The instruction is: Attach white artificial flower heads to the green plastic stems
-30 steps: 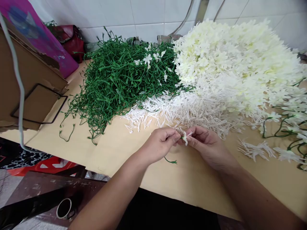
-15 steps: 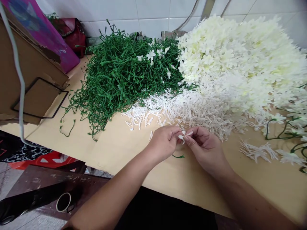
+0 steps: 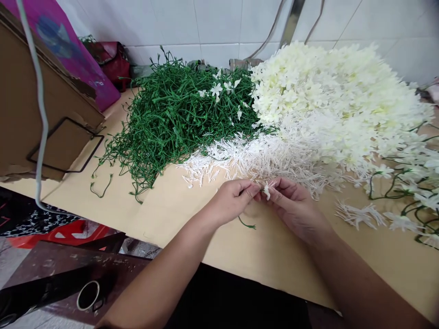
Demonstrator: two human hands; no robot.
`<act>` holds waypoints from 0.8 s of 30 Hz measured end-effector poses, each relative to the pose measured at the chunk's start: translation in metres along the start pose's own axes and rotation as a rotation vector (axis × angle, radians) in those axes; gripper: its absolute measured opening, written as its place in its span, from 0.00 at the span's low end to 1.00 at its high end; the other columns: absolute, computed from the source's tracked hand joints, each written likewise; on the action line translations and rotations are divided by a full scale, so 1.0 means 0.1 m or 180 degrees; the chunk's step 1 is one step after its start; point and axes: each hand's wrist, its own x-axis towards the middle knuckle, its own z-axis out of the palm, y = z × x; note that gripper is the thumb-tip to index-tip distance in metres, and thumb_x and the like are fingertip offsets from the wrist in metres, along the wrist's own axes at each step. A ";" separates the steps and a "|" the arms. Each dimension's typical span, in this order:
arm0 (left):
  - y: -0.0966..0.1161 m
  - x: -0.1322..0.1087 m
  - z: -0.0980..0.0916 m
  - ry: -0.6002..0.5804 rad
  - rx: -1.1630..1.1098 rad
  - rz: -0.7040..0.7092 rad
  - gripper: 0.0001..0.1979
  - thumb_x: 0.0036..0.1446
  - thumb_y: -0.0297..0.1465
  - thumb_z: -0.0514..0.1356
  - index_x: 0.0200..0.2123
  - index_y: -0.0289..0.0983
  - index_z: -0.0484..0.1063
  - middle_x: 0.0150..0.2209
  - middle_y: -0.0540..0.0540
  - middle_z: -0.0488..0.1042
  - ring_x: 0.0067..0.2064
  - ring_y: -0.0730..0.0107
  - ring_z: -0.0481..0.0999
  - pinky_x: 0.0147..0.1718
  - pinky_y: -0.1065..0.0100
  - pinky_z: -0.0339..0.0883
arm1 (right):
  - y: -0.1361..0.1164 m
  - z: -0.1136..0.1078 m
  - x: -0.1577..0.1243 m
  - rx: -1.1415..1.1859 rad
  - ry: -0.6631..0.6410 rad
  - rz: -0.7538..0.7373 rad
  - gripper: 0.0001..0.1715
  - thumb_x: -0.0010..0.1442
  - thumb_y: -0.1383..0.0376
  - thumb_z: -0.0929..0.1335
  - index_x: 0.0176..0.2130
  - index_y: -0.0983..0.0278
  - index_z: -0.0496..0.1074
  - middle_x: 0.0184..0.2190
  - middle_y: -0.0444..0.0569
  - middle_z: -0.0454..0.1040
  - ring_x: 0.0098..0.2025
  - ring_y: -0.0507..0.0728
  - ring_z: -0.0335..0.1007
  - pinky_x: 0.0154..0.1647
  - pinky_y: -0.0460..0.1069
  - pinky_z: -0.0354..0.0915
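Observation:
My left hand [image 3: 233,198] is closed in a pinch on a green plastic stem [image 3: 247,224], whose lower end curves out beneath the fingers. Against its fingertips, my right hand [image 3: 297,210] pinches a small white artificial flower [image 3: 266,192]. The join between flower and stem is mostly hidden by the fingers. Just beyond both hands spreads a heap of thin white plastic sticks [image 3: 274,157]. A tangled pile of green stems [image 3: 174,109] lies behind and left, with a few white blossoms on it. Cream-white flower heads [image 3: 329,87] are piled at the back right.
Finished-looking flowers on green stems [image 3: 411,196] lie at the right, beside a small bunch of white sticks [image 3: 360,214]. A cardboard box [image 3: 41,114], a black wire frame [image 3: 65,171] and a pale cable [image 3: 39,105] stand left. A mug [image 3: 88,296] sits lower left.
The white flower between my fingertips has turned and its petals now hang downward. My hands stay close together; the whole view has shifted slightly.

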 end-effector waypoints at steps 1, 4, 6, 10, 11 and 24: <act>0.00 0.00 0.00 0.0016 0.0038 0.0013 0.16 0.57 0.37 0.49 0.25 0.34 0.67 0.22 0.52 0.62 0.24 0.78 0.59 0.25 0.74 0.54 | 0.00 0.00 0.00 0.0103 -0.0007 0.0052 0.09 0.51 0.61 0.70 0.26 0.62 0.68 0.23 0.42 0.69 0.30 0.51 0.67 0.37 0.49 0.65; -0.02 0.00 0.01 0.0044 0.0077 0.0086 0.15 0.58 0.36 0.49 0.26 0.35 0.67 0.22 0.52 0.62 0.25 0.77 0.59 0.25 0.74 0.54 | -0.02 -0.01 -0.01 0.0232 0.0052 0.0190 0.09 0.50 0.60 0.71 0.26 0.62 0.68 0.25 0.42 0.69 0.30 0.51 0.67 0.39 0.50 0.65; -0.03 0.00 0.02 0.0048 0.0093 0.0136 0.14 0.57 0.35 0.49 0.26 0.35 0.67 0.24 0.52 0.63 0.26 0.77 0.61 0.26 0.73 0.56 | -0.03 -0.01 -0.01 0.0199 0.0084 0.0217 0.10 0.49 0.59 0.71 0.25 0.62 0.68 0.25 0.42 0.69 0.30 0.51 0.67 0.40 0.50 0.66; -0.03 0.00 0.04 0.0093 0.0034 0.0191 0.13 0.57 0.34 0.50 0.25 0.34 0.66 0.24 0.51 0.66 0.29 0.76 0.64 0.29 0.73 0.58 | -0.04 -0.01 -0.01 0.0121 0.0078 0.0212 0.11 0.47 0.59 0.72 0.25 0.62 0.68 0.24 0.41 0.68 0.30 0.50 0.67 0.40 0.50 0.66; -0.03 0.00 0.05 0.0121 -0.0042 0.0189 0.12 0.57 0.34 0.50 0.25 0.34 0.66 0.25 0.51 0.66 0.29 0.76 0.65 0.30 0.72 0.58 | -0.04 -0.02 0.00 0.0116 0.0063 0.0225 0.11 0.47 0.60 0.72 0.25 0.62 0.68 0.24 0.41 0.69 0.30 0.50 0.67 0.40 0.50 0.66; -0.05 0.00 0.07 0.0578 -0.0265 -0.0082 0.06 0.53 0.30 0.54 0.26 0.35 0.63 0.23 0.53 0.65 0.26 0.78 0.63 0.26 0.74 0.57 | -0.02 0.02 -0.01 -0.0581 0.0120 0.0014 0.13 0.46 0.59 0.73 0.27 0.63 0.67 0.24 0.43 0.70 0.28 0.51 0.70 0.33 0.49 0.70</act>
